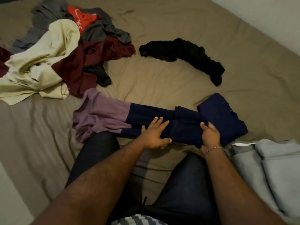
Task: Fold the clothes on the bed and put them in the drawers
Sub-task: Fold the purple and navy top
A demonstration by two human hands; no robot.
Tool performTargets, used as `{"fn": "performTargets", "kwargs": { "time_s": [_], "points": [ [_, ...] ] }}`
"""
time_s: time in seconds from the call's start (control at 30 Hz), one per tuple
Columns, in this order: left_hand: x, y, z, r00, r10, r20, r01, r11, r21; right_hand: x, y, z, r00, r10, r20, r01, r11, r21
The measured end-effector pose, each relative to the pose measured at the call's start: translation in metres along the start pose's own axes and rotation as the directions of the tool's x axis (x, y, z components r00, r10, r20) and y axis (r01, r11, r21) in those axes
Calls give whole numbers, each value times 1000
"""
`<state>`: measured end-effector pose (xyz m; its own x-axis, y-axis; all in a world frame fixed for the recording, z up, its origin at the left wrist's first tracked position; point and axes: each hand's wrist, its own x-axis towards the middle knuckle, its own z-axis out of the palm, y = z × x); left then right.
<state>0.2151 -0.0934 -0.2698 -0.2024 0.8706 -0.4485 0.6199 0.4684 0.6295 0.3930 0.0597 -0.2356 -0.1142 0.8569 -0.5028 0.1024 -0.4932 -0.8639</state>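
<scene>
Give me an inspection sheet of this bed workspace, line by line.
Surface: tan bed sheet, wrinkled.
Job's things: navy-and-mauve garment part folded in front of the person; folded navy garment beside it; folded grey garments at right.
Clutter: unfolded pile of cream, maroon, grey and red clothes, far left; black garment lying apart.
Grippers: left hand flat on the navy cloth; right hand grips its folded edge.
Cables: nothing seen.
Surroundings: pale wall at top right; no drawers in view.
</scene>
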Motion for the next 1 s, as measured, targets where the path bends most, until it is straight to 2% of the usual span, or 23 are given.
{"fn": "performTargets", "kwargs": {
  "time_s": [0.1, 0.2, 0.27, 0.33, 0.4, 0.47, 0.5, 0.57, 0.6, 0.63, 0.67, 0.7, 0.77, 0.83, 0.9, 0.93, 0.97, 1.0],
  "points": [
    [15, 28, 2, 988, 144, 60, -143, 989, -32, 20, -25, -41, 990, -59, -126, 61, 998, 10],
    [25, 41, 3, 985, 170, 35, -172, 984, 56, 31, -47, -72, 975, -92, -201, 72, 992, -103],
    [23, 39, 2, 989, 149, -5, -147, 977, 152, 30, -55, -78, 977, -117, -181, 76, 973, -218],
    [14, 27, 1, 987, 160, -32, -154, 977, 148, 23, -55, -65, 979, -176, -102, 135, 937, -322],
    [1, 16, 1, 981, 176, -81, -177, 984, -4, 8, -49, -35, 971, -238, -2, 216, 886, -411],
    [-9, 12, 0, 983, 113, -144, -153, 939, -308, -11, -37, 6, 948, -283, 146, 318, 821, -474],
    [-12, 15, -3, 987, 52, -149, -121, 855, -505, -22, -30, 26, 930, -281, 238, 363, 809, -463],
    [-15, 22, -10, 980, -125, -157, -65, 541, -838, -41, -13, 59, 890, -196, 412, 371, 836, -403],
    [-17, 22, -14, 961, -225, -160, -66, 374, -925, -48, -5, 69, 884, -160, 439, 349, 850, -394],
    [-19, 20, -18, 943, -295, -158, -82, 254, -964, -51, 1, 74, 898, -161, 410, 336, 852, -401],
    [-22, 18, -21, 932, -325, -158, -96, 199, -975, -52, 4, 73, 920, -198, 339, 341, 832, -438],
    [-25, 13, -23, 931, -325, -169, -107, 200, -974, -48, 6, 69, 937, -245, 248, 340, 800, -494],
    [-28, 5, -24, 933, -298, -202, -110, 299, -948, -36, 11, 54, 963, -253, 95, 257, 747, -613],
    [-28, 0, -23, 910, -329, -254, -69, 485, -872, -26, 18, 43, 997, -73, 1, 56, 761, -646],
    [-28, -4, -20, 840, -373, -393, -15, 709, -705, -23, 27, 39, 994, 111, -9, -98, 838, -536],
    [-30, -6, -17, 811, -364, -458, -3, 781, -624, -23, 31, 40, 988, 152, 8, -129, 867, -482],
    [-32, -6, -16, 804, -353, -479, 6, 810, -587, -23, 34, 42, 986, 162, 29, -132, 883, -451],
    [-35, -5, -16, 813, -360, -458, 8, 793, -609, -24, 35, 45, 986, 158, 54, -121, 898, -424]
  ]
}}
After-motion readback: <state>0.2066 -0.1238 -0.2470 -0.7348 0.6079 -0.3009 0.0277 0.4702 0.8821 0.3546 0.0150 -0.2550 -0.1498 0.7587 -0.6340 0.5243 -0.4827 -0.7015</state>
